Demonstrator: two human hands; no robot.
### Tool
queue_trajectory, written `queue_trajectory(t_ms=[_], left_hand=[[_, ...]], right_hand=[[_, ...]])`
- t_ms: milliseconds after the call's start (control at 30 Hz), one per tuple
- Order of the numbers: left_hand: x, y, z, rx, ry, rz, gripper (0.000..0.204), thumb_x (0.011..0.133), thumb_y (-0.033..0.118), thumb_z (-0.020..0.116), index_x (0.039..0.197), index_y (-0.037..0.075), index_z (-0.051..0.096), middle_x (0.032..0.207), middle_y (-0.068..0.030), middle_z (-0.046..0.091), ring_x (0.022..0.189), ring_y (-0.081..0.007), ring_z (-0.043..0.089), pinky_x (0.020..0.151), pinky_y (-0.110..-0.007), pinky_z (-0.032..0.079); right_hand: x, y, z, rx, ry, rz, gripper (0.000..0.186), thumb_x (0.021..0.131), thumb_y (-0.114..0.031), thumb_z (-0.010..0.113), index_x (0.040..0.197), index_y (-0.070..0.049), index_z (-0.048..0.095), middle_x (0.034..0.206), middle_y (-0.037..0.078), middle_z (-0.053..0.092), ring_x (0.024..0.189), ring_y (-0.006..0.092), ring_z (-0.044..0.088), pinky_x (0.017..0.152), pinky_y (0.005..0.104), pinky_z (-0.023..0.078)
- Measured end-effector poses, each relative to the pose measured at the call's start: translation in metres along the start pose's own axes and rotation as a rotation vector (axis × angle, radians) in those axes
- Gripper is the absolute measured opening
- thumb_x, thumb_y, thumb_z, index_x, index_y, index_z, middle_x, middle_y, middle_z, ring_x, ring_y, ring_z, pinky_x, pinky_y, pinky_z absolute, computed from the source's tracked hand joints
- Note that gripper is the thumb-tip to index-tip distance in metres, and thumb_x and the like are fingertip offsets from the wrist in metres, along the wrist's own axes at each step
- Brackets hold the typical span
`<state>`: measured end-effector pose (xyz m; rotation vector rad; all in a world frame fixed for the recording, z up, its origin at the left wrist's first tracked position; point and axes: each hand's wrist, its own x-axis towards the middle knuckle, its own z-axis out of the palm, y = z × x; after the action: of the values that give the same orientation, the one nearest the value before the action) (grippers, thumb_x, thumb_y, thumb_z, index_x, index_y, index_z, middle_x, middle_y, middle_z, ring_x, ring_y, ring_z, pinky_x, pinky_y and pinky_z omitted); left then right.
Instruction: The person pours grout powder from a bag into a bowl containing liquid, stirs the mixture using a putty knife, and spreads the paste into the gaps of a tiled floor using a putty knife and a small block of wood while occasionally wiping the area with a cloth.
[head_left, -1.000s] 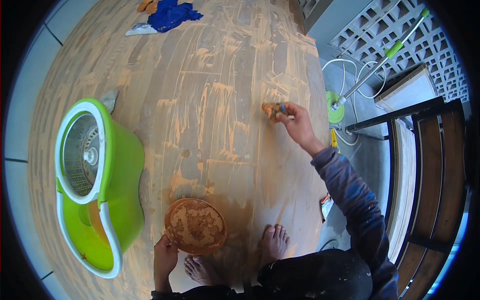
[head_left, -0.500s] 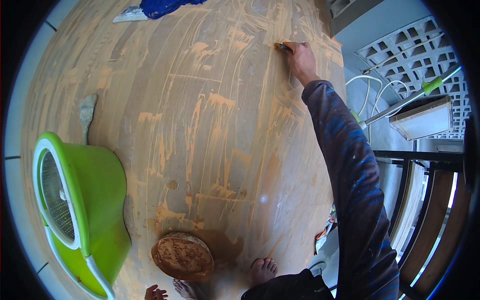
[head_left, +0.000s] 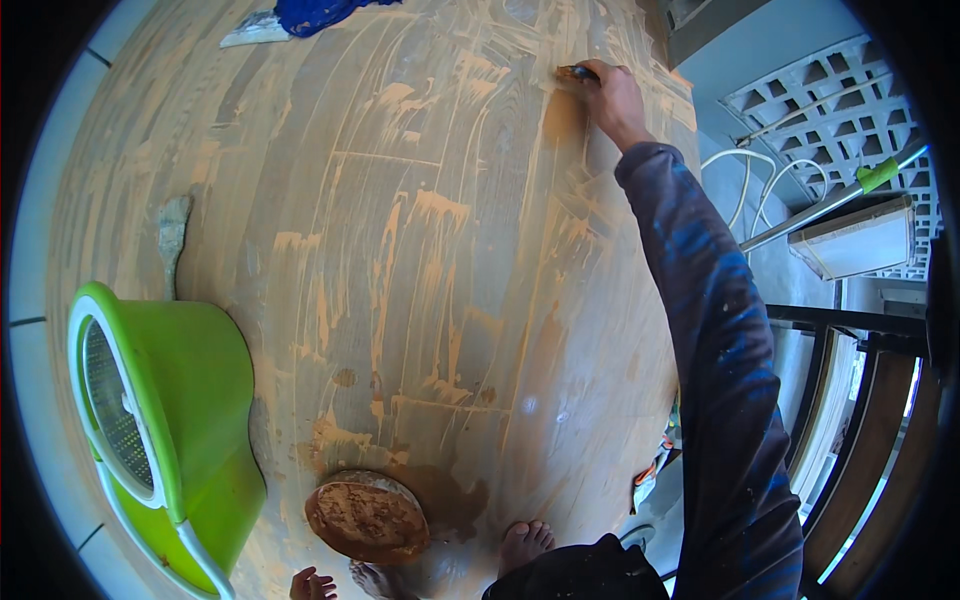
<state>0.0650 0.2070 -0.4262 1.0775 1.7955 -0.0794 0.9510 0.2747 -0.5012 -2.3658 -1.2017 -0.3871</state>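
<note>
My right hand (head_left: 612, 97) is stretched far forward over the wood-plank floor (head_left: 480, 230). Its fingers are closed on a small dark tool (head_left: 577, 73) with an orange-brown smeared end; its exact kind is too small to tell. Just below the tool lies a smooth orange-brown patch of paste (head_left: 566, 116). Tan streaks of paste cover many of the planks. At the lower edge, my left hand (head_left: 314, 584) shows only in part, fingers loosely bent and apart, holding nothing. A round bowl (head_left: 368, 517) of brown paste stands just beyond it, by my feet.
A green mop bucket (head_left: 205, 390) with a white-rimmed wringer stands at left, a paintbrush (head_left: 173, 240) behind it. Blue cloth (head_left: 325, 12) lies at the far edge beside a whitish flat piece (head_left: 254, 29). On the right are a mop pole (head_left: 815, 208), a box (head_left: 855, 240) and a dark slatted frame (head_left: 865, 450).
My right hand has moved slightly farther forward with the tool, which has turned. A smooth orange-brown paste patch now shows below it. My left hand has hardly moved.
</note>
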Motion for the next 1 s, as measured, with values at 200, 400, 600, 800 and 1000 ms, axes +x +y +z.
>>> queue_trajectory(t_ms=[200, 400, 600, 800, 1000], left_hand=[[0.004, -0.002, -0.001, -0.057, -0.004, -0.039, 0.038, 0.103, 0.030, 0.057, 0.129, 0.003, 0.059, 0.104, -0.0164, 0.071, 0.087, -0.0243, 0.070, 0.073, -0.037, 0.058], [0.017, -0.012, -0.005, -0.076, 0.006, -0.097, 0.034, 0.103, 0.027, 0.057, 0.128, 0.003, 0.059, 0.104, -0.0166, 0.072, 0.088, -0.0250, 0.070, 0.072, -0.036, 0.059], [0.020, -0.004, -0.009, -0.023, 0.041, -0.045, 0.034, 0.104, 0.026, 0.056, 0.128, 0.003, 0.059, 0.103, -0.0165, 0.072, 0.089, -0.0249, 0.070, 0.072, -0.037, 0.059], [0.034, 0.014, 0.007, 0.004, -0.026, -0.013, 0.034, 0.104, 0.025, 0.055, 0.128, 0.003, 0.059, 0.103, -0.0163, 0.072, 0.090, -0.0238, 0.070, 0.074, -0.036, 0.059], [0.040, 0.013, 0.002, -0.006, 0.006, -0.038, 0.031, 0.102, 0.023, 0.055, 0.126, 0.004, 0.059, 0.097, -0.0133, 0.071, 0.083, -0.0213, 0.069, 0.070, -0.035, 0.056]], right_hand=[[-0.053, -0.013, -0.009, 0.082, -0.182, -0.196, 0.030, 0.082, 0.003, 0.061, 0.110, -0.005, 0.070, 0.102, 0.017, 0.071, 0.101, 0.0370, 0.061, 0.091, 0.0451, 0.050], [-0.183, -0.096, -0.077, 0.047, -0.285, -0.326, 0.046, 0.073, 0.008, 0.064, 0.118, -0.004, 0.068, 0.112, 0.011, 0.070, 0.105, 0.0318, 0.061, 0.094, 0.0394, 0.048], [-0.146, -0.090, -0.070, 0.250, -0.139, 0.024, 0.032, 0.081, 0.004, 0.066, 0.111, -0.006, 0.072, 0.101, 0.013, 0.073, 0.096, 0.0339, 0.063, 0.087, 0.0418, 0.051], [-0.018, -0.009, -0.008, -0.015, 0.027, -0.062, 0.024, 0.089, -0.005, 0.059, 0.109, -0.005, 0.072, 0.098, 0.018, 0.072, 0.096, 0.0398, 0.061, 0.086, 0.0460, 0.050], [-0.129, -0.075, -0.038, 0.144, -0.182, -0.195, 0.035, 0.078, 0.009, 0.061, 0.110, -0.004, 0.069, 0.105, 0.014, 0.070, 0.100, 0.0367, 0.060, 0.089, 0.0453, 0.048]])
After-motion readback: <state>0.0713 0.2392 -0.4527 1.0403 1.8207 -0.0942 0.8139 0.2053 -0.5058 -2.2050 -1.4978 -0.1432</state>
